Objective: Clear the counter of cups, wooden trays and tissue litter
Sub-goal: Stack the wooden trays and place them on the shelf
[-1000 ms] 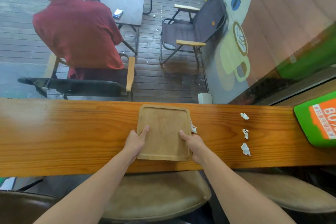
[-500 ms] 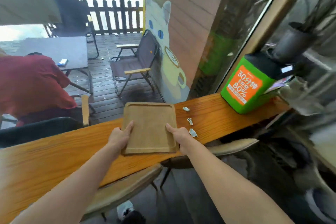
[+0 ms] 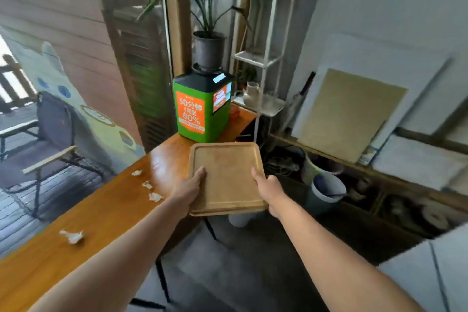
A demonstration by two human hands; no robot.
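Observation:
I hold a square wooden tray level in the air, off the right edge of the long wooden counter. My left hand grips its left rim and my right hand grips its right rim, thumbs on top. Three small crumpled tissue scraps lie in a row on the counter: one, another and a third. A larger tissue scrap lies nearer to me on the counter's left. No cups are in view.
A green and orange box stands at the counter's far end with a potted plant on it. A white shelf rack rises behind. Two buckets and low shelving sit on the floor to the right. A folding chair stands outside.
I have lifted the tray off the counter and turned right with it; the view swung from the window to the room's corner. A tissue scrap lies where the tray was.

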